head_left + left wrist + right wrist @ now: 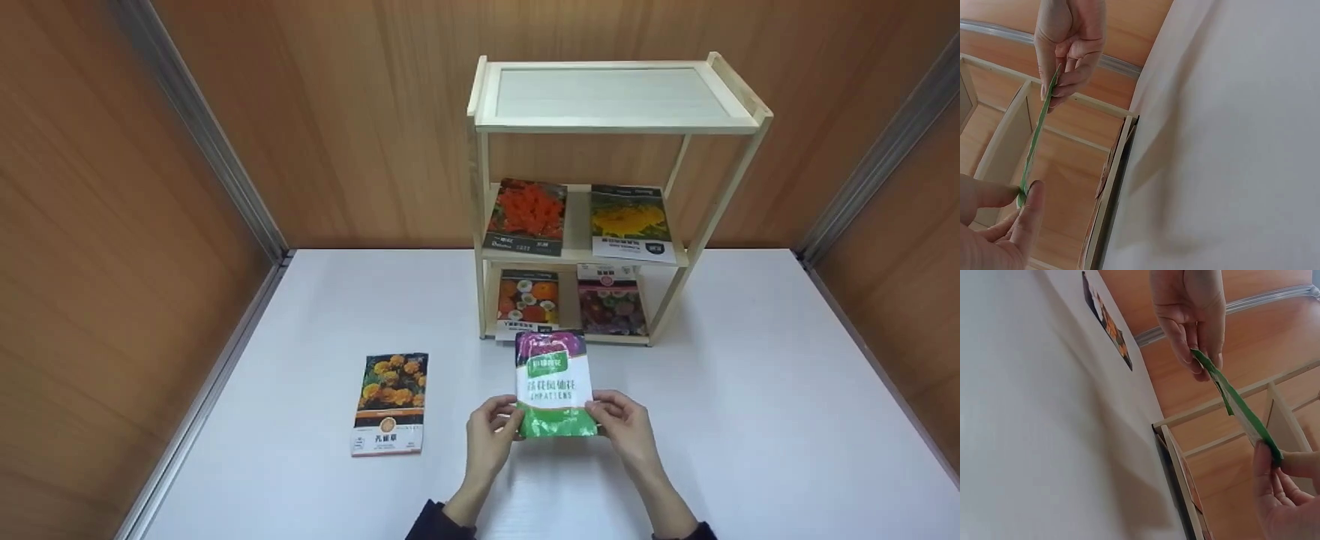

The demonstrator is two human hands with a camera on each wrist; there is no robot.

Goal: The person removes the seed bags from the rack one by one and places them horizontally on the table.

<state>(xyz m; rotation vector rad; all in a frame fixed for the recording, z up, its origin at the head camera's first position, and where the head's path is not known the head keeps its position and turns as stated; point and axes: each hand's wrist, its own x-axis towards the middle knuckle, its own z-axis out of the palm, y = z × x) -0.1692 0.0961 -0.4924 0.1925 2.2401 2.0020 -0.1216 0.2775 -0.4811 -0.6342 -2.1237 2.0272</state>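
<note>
An impatiens seed packet [556, 390], purple at the top, white in the middle and green at the bottom, is held above the table in front of the shelf. My left hand [491, 439] pinches its lower left edge between thumb and fingers. On the opposite edge, the right hand [628, 431] pinches it the same way. Both wrist views show the packet edge-on as a thin green strip [1037, 135], off the tabletop. A marigold seed packet [390, 405] with orange flowers lies on the table to the left.
A pale wooden shelf [615, 127] stands at the back. Its middle tier carries a red-flower packet [526, 214] and a yellow-flower packet [631, 221]. On the bottom tier are an orange-and-white-flower packet [528, 300] and a pink-banded packet [611, 304]. Wooden panels [360, 127] surround the white table [247, 450].
</note>
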